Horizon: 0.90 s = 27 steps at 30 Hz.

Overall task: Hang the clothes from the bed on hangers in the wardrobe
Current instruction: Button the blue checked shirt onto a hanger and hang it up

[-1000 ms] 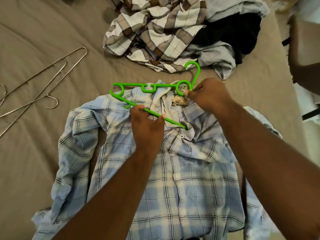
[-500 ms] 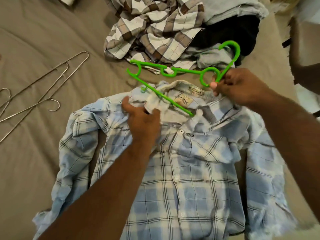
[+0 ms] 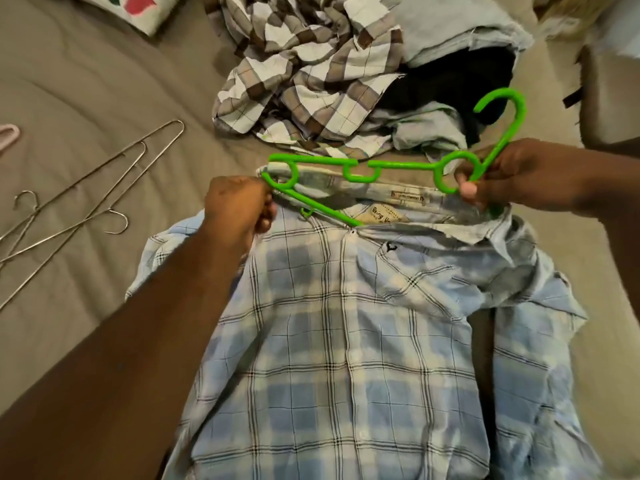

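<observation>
Right fingers (image 3: 467,192): thumb and forefinger pinch the hanger (image 3: 398,165) at its neck, just under the hook. Right hand (image 3: 516,174) is closed on it, held just above the collar.

Left fingers (image 3: 265,216): curled tight on cloth at the shoulder of the shirt (image 3: 346,323), right beside the hanger's left end. Cannot tell if they touch the plastic too. Left hand (image 3: 239,206) is knuckles up.

Hanger: green plastic. Long axis runs left to right, along the collar. Hook points up and right, away from the person, toward the pile (image 3: 304,81). One slanted bar goes down into the neck opening; a bit of green shows under the collar below the right hand. Left end lies outside the cloth.

Shirt: blue check, front up, buttoned, flat on the bed (image 3: 86,98). Collar far, hem near, so its long axis runs away from the person, across the hanger's.

Progress, as judged: early. Hanger partly in, not seated in both shoulders. Left: seat it, lift, carry to the wardrobe (not in view). The pile of crumpled clothes beyond the collar is not yet hung. Wire hangers (image 3: 97,188) lie spare on the bed, well to the left.
</observation>
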Available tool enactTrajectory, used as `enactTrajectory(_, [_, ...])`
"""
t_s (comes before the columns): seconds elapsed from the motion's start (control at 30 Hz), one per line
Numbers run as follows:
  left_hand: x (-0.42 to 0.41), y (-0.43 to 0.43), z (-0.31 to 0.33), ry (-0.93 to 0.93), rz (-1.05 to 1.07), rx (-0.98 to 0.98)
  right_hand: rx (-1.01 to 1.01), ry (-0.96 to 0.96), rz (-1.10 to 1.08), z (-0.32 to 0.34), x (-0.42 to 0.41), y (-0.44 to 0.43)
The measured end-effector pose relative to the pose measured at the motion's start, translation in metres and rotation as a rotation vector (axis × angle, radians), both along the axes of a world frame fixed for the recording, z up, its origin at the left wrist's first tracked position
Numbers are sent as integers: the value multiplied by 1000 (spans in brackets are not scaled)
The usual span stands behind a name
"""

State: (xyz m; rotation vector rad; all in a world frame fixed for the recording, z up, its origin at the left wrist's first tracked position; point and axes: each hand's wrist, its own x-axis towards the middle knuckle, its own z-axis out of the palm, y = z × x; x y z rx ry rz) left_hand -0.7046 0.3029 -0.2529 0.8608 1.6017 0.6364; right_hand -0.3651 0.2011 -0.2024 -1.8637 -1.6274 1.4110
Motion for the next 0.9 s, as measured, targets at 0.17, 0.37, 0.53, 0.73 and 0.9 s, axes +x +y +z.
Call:
enactTrajectory(0.17, [1,1,23,-44,-47,86,72,-182,-82,16,2,6])
enactTrajectory(0.37, [-9,-23,28,1,-109,187,130,-32,-211,7,11,-1])
enactTrajectory(0.53, [-12,-37,29,-45,-155,272,238,-28,-312,-1,13,-11])
enactTrajectory(0.73, [-3,-32,34,-87,-6,273,216,-4,-280,5,6,-13])
enactTrajectory(0.9, [3,-22,46,-28,5,365,116,-185,-136,7,-2,-8])
